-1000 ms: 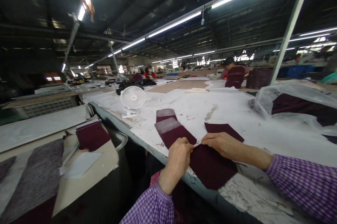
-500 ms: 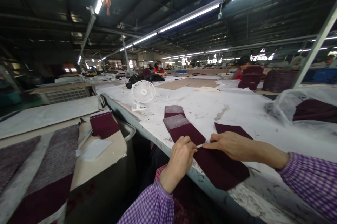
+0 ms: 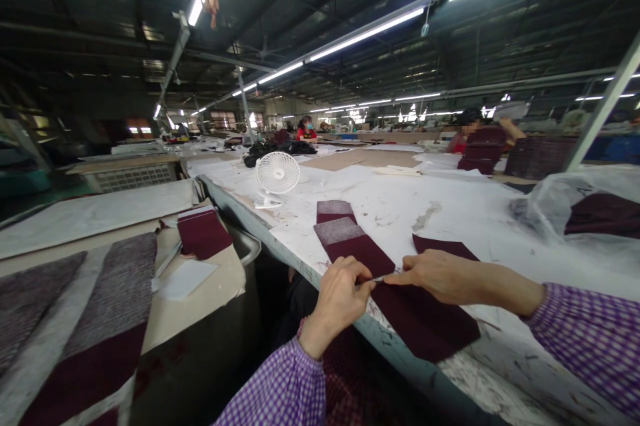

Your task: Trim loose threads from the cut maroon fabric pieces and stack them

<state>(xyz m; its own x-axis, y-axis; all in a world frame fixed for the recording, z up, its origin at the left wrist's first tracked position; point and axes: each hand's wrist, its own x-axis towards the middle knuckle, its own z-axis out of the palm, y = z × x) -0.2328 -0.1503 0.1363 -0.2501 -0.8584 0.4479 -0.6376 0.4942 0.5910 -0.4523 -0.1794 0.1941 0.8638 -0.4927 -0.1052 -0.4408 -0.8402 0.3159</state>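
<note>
Pointing right hand (image 3: 436, 275), curled left hand (image 3: 343, 289)

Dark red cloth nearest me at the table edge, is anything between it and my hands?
Nothing visible is. Your right hand is at the far edge of the cloth, your left hand at its left corner. The gray-and-red piece lies just beyond your left hand, and the fan stands farther back.

Two hands (image 3: 344, 289) (image 3: 440, 274), one fan (image 3: 278, 173) and apparently four-plus maroon pieces (image 3: 429, 325) are visible.
</note>
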